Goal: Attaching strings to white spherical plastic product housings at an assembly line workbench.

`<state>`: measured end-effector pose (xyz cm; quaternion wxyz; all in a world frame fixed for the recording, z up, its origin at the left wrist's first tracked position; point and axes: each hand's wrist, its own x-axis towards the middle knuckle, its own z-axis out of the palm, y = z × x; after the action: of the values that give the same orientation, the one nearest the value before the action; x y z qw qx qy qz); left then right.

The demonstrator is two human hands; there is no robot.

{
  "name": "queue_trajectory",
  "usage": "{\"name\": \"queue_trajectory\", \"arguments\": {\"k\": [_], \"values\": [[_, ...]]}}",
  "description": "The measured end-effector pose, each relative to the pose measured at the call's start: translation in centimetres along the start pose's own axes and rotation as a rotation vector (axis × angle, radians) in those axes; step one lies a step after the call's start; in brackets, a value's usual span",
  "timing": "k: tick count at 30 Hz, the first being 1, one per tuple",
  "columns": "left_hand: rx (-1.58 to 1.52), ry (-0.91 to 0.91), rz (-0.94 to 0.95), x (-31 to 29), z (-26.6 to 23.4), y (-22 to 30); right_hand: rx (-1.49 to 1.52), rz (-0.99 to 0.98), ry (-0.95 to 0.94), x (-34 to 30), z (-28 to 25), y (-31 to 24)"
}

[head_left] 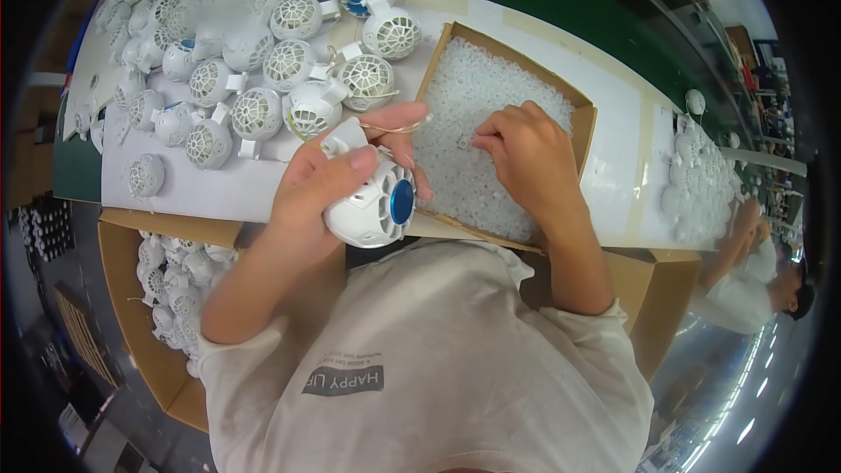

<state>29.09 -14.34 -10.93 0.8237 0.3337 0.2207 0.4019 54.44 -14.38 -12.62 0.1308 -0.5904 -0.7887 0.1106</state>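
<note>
My left hand [317, 182] is closed around a round white handheld fan [357, 217] with a slotted grille and a blue disc [401, 202] at its centre. The fan is tilted, with the disc turned to the right. A thin pale cord [405, 129] runs along the forefinger of that hand. Over a shallow cardboard box [590, 127] of small clear plastic pieces [464, 88], my right hand [533, 156] has thumb and fingertips pinched together. Whatever lies between those fingertips is too small to make out.
Many similar white fans [289, 64] crowd the left and back of the white table [624, 177]. Below on the left, an open carton [131, 298] holds more. Another carton [653, 293] stands lower right. At the far right a person [745, 285] sits near a heap of white parts [698, 180].
</note>
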Motion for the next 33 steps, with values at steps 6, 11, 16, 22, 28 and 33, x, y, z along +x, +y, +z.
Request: {"name": "queue_trajectory", "arguments": {"k": [6, 11, 16, 22, 28, 33], "values": [[0.023, 0.036, 0.026, 0.3, 0.4, 0.1, 0.247, 0.053, 0.06, -0.9, -1.0, 0.0], [0.138, 0.004, 0.142, 0.3, -0.1, -0.8, 0.171, 0.112, 0.021, -1.9, -1.2, 0.4], [0.136, 0.044, 0.202, 0.9, 0.0, -0.7, 0.208, -0.051, 0.088, -1.6, -1.1, -0.8], [0.193, 0.087, 0.218, 0.5, 0.3, -0.8, 0.12, -0.073, -0.081, -2.3, -0.8, -0.2], [0.124, -0.01, 0.09, 0.4, 0.5, -1.1, 0.289, 0.01, -0.018, -2.6, -2.5, -2.1], [0.252, -0.056, 0.06, -0.2, 0.9, -1.4, 1.033, 0.167, 0.078, -2.4, -3.4, -2.9]]}}
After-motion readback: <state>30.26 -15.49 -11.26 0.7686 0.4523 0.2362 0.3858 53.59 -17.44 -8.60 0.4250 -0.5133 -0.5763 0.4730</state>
